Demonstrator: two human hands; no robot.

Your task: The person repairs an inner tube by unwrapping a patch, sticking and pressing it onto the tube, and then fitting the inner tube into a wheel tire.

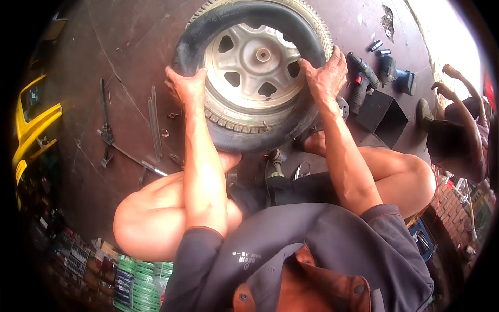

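A black inner tube lies as a ring over a silver spoked wheel in front of me. The wheel carries a tyre with a dusty tread, partly covered by the tube. My left hand grips the tube's left side, thumb on the inner edge and fingers around the outside. On the opposite side, my right hand holds the tube the same way, its thumb toward the wheel. A small valve stem shows at the tube's near inner edge.
Right of the wheel are a cordless drill, an impact driver and a black open box. Metal levers and a long-handled tool lie left. Another person is at far right. Green coils sit behind me.
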